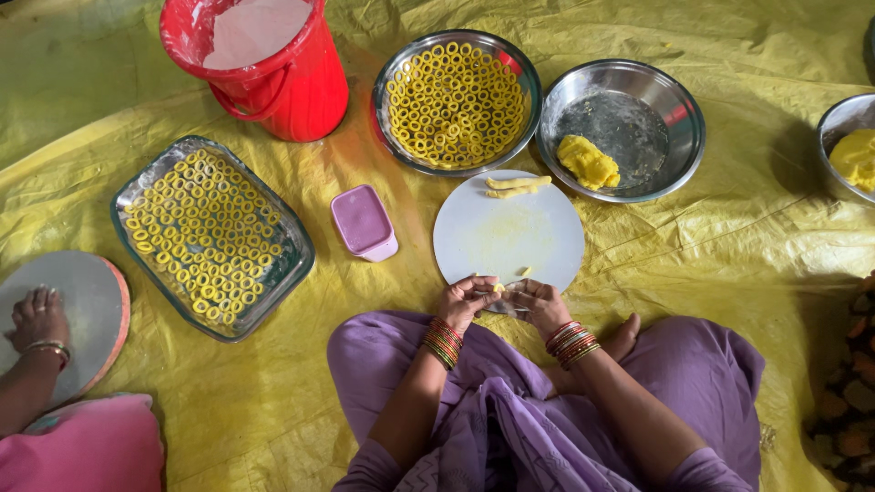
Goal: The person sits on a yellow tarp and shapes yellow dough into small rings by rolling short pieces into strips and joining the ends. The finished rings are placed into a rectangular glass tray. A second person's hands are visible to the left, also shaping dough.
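both forearms angle inward, left hand (468,299) and right hand (539,302) meeting, fingertips pinched together.

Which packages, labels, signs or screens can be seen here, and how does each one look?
No labels, signs or screens show.
Small lidded box: between the glass dish and the round white board; rounded rectangle, pale purple, plain.
Red bucket: top, left of the steel bowl of yellow rings; round, white powder inside.
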